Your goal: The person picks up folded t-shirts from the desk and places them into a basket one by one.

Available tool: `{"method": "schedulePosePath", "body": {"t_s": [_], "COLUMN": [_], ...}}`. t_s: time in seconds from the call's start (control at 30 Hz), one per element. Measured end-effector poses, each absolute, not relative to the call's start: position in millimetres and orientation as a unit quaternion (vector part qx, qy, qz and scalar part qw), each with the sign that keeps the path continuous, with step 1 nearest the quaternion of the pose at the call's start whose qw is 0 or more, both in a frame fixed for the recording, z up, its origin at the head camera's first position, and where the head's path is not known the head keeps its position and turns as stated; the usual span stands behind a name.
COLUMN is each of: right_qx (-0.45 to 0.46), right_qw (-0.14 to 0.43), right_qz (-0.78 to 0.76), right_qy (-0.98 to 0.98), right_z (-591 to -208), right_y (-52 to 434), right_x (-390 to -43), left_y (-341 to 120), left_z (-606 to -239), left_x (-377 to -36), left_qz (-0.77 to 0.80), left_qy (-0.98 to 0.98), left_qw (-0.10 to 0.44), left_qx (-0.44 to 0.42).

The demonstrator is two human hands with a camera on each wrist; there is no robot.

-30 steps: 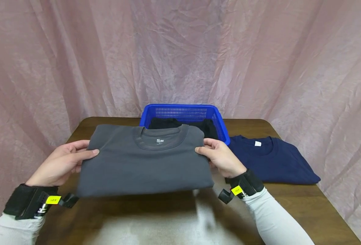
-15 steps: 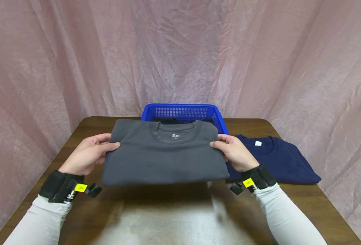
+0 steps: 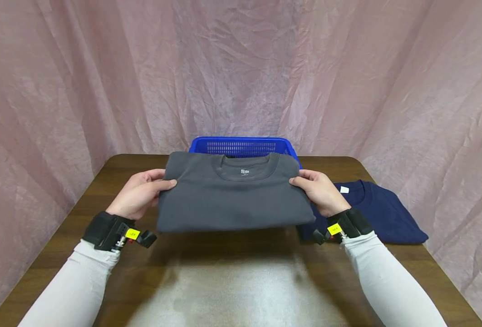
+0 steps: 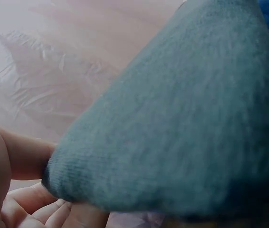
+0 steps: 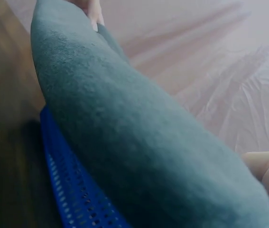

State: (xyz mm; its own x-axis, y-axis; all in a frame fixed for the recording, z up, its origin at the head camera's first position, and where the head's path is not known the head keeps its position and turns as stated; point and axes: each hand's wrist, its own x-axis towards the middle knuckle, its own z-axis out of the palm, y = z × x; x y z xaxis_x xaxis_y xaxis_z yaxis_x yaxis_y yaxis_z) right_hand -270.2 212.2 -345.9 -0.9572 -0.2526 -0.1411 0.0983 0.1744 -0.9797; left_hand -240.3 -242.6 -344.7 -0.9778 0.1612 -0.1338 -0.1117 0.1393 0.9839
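Where thumbs press down, both hands (image 3: pixel 233 193) on folded grey shirt (image 3: pixel 233 200).

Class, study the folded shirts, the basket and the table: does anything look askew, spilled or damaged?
Nothing stands out. The left hand and right hand hold the folded grey sweatshirt level before the blue basket; the navy shirt lies folded on the table.

Both hands (image 3: pixel 145 194) hold a folded grey shirt (image 3: pixel 233 195) above the blue basket (image 3: pixel 241 146).
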Motion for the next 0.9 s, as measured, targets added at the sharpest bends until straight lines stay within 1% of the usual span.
{"method": "schedulePosePath", "body": {"t_s": [0.37,0.67,0.9], "right_qx": [-0.034,-0.01,0.004], "right_qw": [0.12,0.101,0.105], "right_qz": [-0.612,-0.587,-0.578], "right_qy": [0.781,0.803,0.809], "right_z": [-336,-331,-326], "right_y": [213,209,208], "right_x": [-295,-322,-342], "left_y": [-233,-221,-206], "left_z": [-342,-337,-327], "left_x": [-267,-300,-323], "left_qz": [0.647,0.641,0.625], "left_qy": [0.757,0.764,0.777], "left_qw": [0.092,0.073,0.063], "left_qx": [-0.005,-0.024,-0.042]}}
